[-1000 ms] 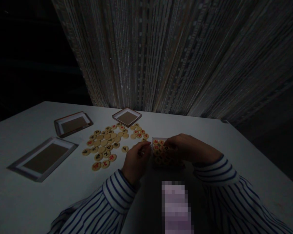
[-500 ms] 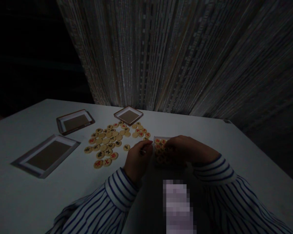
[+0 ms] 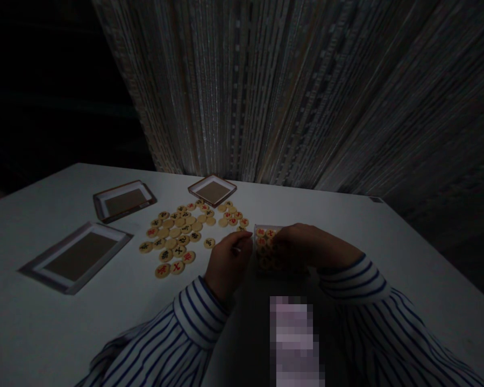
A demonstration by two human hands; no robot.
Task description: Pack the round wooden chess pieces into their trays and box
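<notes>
A small box lies in front of me, with xiangqi pieces laid in rows inside it, some with red characters. My right hand reaches over its right side, fingers together and pointing down onto the pieces. Its fingertips are partly hidden in shadow, so a piece in their grip cannot be made out. Beside the box's left edge is my left hand, its fingers curled in. Whatever it may hold is hidden. Loose xiangqi pieces, some red, some black, some blank side up, spread out to the left.
Three shallow framed trays stand on the white table: a grey one at left, a brown-edged one behind it, and another at the back. A string curtain hangs along the far edge.
Hardly anything differs. Both hands stay at the box, with only very slight movement, and the loose pieces lie as before.
</notes>
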